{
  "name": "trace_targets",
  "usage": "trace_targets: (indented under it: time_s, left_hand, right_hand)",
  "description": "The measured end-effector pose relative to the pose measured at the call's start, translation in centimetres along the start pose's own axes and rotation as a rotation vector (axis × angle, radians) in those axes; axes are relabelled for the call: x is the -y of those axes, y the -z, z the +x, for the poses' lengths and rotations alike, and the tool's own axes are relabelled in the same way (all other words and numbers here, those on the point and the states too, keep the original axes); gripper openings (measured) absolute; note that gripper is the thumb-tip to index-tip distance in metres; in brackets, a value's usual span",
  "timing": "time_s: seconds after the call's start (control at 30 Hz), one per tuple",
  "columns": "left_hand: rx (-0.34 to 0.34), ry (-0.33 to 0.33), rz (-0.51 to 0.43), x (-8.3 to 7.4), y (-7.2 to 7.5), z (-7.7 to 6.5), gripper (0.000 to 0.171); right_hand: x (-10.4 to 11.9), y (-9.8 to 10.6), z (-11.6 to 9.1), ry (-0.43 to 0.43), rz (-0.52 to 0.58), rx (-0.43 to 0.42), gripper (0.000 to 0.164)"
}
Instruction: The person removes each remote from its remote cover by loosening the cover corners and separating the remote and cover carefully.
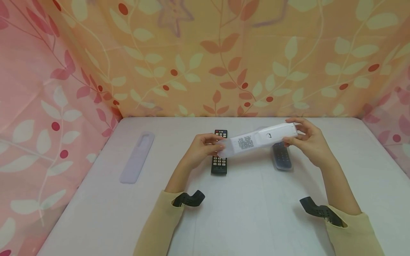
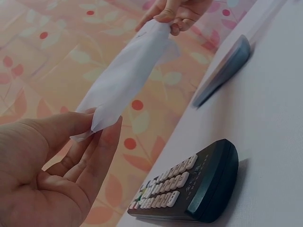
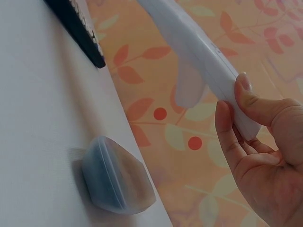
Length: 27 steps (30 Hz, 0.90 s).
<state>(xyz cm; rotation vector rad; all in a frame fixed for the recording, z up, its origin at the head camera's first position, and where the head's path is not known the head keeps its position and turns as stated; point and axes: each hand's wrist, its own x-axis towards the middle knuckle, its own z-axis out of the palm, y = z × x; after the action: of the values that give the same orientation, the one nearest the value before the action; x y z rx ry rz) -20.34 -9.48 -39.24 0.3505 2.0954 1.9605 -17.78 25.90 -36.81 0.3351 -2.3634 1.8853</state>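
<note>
Between both hands, a long white object in a translucent plastic sleeve (image 1: 261,139) is held raised over the table, its right end higher. A printed square code shows on it. My left hand (image 1: 200,151) pinches the thin, loose left end of the sleeve between thumb and fingers, as the left wrist view shows at close range. With thumb and fingertips, my right hand (image 1: 312,144) grips the thicker right end. A flap of film (image 3: 189,85) hangs below it in the right wrist view. Behind the sleeve lies a black remote control (image 1: 219,170) with pale buttons, its middle partly hidden.
A dark remote in a clear cover (image 1: 282,158) lies below my right hand, its top overlapped by the sleeve. At the left of the white table (image 1: 243,220) lies a flat, pale lilac remote cover (image 1: 136,160). Patterned cloth (image 1: 189,71) rises along the table's back and sides.
</note>
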Motion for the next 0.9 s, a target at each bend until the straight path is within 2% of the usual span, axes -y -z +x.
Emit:
trace_targets:
  time_s: [0.13,0.4,0.9]
  left_hand:
    - [0.001,-0.001,0.000,-0.03,0.04,-0.03,0.031]
    - [-0.001,-0.009,-0.017,0.09,0.25,-0.04,0.030]
    - [-0.012,0.001,-0.007,0.08,0.46,-0.03,0.031]
  right_hand:
    - [-0.08,0.09,0.00,-0.007,0.004,0.001,0.058]
    - [-0.17,0.34,-0.06,-0.008,-0.066,-0.014,0.059]
    - [0.00,0.63,-0.17,-0.008,-0.075,-0.028,0.059]
